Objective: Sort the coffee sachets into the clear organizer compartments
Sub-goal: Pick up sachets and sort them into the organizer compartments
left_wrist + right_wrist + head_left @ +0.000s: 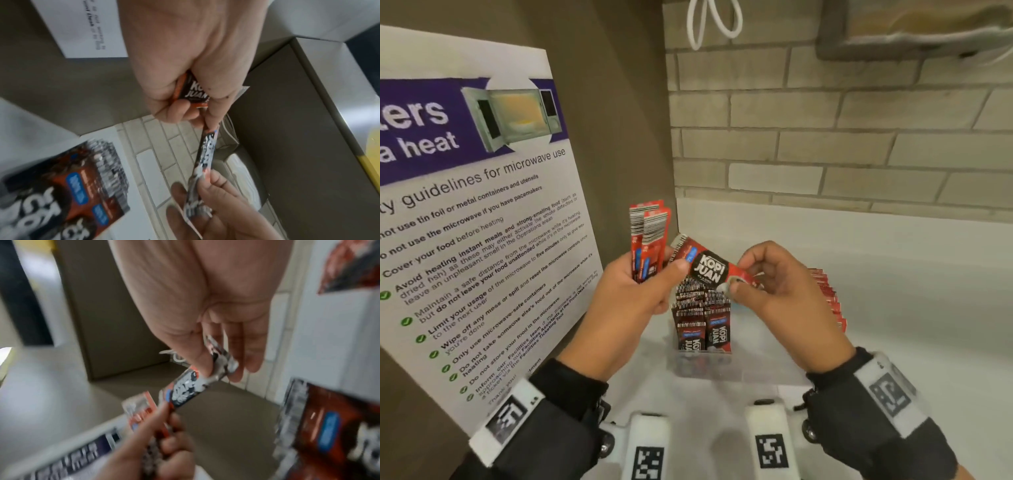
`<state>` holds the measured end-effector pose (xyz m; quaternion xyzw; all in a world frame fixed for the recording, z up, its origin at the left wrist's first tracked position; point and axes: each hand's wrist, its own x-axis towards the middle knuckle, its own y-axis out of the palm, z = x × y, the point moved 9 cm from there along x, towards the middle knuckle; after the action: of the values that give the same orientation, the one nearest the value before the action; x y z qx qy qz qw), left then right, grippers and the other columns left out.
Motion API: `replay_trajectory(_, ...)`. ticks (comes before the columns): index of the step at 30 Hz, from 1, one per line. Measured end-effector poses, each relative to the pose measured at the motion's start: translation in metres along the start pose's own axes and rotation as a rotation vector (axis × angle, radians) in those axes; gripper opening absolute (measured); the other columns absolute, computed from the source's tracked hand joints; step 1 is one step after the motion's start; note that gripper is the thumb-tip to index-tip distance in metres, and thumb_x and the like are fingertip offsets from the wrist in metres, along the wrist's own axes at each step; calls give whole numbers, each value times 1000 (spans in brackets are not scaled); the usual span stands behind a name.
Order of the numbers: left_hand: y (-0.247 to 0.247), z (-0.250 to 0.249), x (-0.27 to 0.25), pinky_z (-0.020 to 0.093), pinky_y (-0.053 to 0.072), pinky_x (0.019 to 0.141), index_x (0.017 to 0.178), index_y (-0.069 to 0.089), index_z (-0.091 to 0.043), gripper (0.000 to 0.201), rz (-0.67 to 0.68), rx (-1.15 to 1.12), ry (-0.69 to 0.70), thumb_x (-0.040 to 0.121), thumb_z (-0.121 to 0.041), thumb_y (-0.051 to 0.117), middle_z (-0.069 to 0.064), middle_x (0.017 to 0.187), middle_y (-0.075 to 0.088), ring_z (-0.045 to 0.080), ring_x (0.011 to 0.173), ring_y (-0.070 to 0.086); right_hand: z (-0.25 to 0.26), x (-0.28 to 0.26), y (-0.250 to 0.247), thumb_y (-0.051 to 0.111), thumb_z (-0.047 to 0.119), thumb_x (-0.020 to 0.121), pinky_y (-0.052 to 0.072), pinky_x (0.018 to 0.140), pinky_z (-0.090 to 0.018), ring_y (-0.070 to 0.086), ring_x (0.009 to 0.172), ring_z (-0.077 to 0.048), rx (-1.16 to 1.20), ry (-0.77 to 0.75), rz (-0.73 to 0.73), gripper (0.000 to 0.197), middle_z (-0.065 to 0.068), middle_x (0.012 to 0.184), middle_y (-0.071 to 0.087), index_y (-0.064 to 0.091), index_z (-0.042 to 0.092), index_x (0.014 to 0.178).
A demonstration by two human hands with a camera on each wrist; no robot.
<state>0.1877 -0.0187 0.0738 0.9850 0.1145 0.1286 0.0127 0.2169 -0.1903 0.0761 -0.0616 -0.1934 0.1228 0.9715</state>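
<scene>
A white counter (893, 308) is being worked at in a corner, with a brick-tiled wall (825, 137) behind and a brown side panel carrying a microwave notice (482, 222) on the left. A red coffee sachet (710, 269) is being pinched by its lower end between the thumb and forefinger of the right hand (784, 301), the other fingers being held loosely curled, while its upper end is being touched by the thumb of the left hand (633, 294). A small bundle of sachets (649, 240) is being gripped upright in the curled left fingers. Directly beneath the fingertips, the clear organizer (705, 366) is already being filled with dark sachets (703, 322) standing on end; a red row (828, 298) is showing just behind the right hand. The single sachet is probably being drawn away for placing, so it is best turned upright and lowered end first into the matching compartment. Room is being limited on the left by the panel; to the right of the fingers the counter is lying open. The compartment walls are hard to see.
</scene>
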Motion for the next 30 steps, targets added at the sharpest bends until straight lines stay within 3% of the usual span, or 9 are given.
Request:
replay_trajectory(2, 7, -9, 1, 12, 38, 50, 79, 63, -20, 9, 45, 149, 63, 80, -15, 70, -17, 48, 54, -3, 45, 47, 7, -2, 2, 68, 10, 81, 41, 66, -10, 56, 73, -3, -291, -73, 19, 18, 10, 79, 61, 58, 25, 81)
replay_trajectory(3, 12, -12, 0, 9, 38, 49, 80, 63, -21, 9, 80, 207, 82, 82, -14, 69, -19, 47, 55, -5, 45, 49, 9, -2, 2, 68, 12, 81, 39, 65, -9, 55, 73, -3, -364, -97, 20, 15, 9, 80, 61, 60, 25, 81)
replay_trajectory(5, 17, -12, -2, 6, 37, 48, 81, 64, -21, 8, 127, 250, 93, 83, -15, 68, -21, 49, 56, -6, 45, 51, 6, -1, 0, 69, 12, 80, 40, 61, -11, 54, 68, -5, -373, -88, 30, 12, 5, 76, 61, 62, 21, 79)
replay_trajectory(8, 12, -6, -3, 12, 38, 50, 87, 68, -20, 4, 99, 225, 74, 84, -20, 66, -20, 53, 56, -4, 48, 49, -15, -2, 1, 71, 7, 79, 43, 54, -12, 54, 60, -10, -357, 4, 78, 13, -4, 71, 62, 60, 14, 76)
replay_trajectory(14, -10, 14, -7, 19, 35, 49, 93, 67, -11, 42, -13, 107, -30, 69, -45, 63, -14, 52, 42, 3, 52, 37, -62, -7, 9, 72, 7, 77, 42, 58, -18, 55, 63, -12, -597, 161, 130, 32, -6, 75, 64, 47, 24, 66)
replay_trajectory(19, -17, 23, -10, 19, 35, 49, 88, 67, -13, 40, -10, 61, -63, 65, -45, 67, -10, 55, 40, 8, 55, 35, -78, -6, 27, 66, 11, 80, 36, 53, -14, 50, 60, -9, -640, 228, 239, 9, 5, 64, 54, 58, 12, 75)
replay_trajectory(23, -20, 26, -11, 19, 35, 48, 86, 67, -14, 38, -8, 27, -77, 64, -44, 67, -9, 55, 39, 8, 54, 35, -81, -9, 24, 61, 21, 84, 40, 58, -25, 56, 66, -17, -712, 262, 259, 15, -1, 70, 59, 56, 13, 72)
replay_trajectory(27, -16, 34, -14, 19, 36, 48, 95, 65, -9, 50, 4, -24, -133, 62, -47, 67, -6, 58, 40, 9, 56, 36, -73, -8, 24, 54, 12, 88, 39, 58, -25, 56, 69, -21, -762, 221, 252, 31, -6, 72, 60, 44, 20, 59)
replay_trajectory(30, -8, 38, -18, 18, 35, 46, 99, 64, -6, 55, 54, -110, -192, 63, -47, 68, -3, 64, 41, 7, 55, 38, -73, -6, 27, 57, 12, 88, 38, 57, -21, 58, 73, -18, -748, 229, 245, 13, -9, 81, 66, 60, 12, 76)
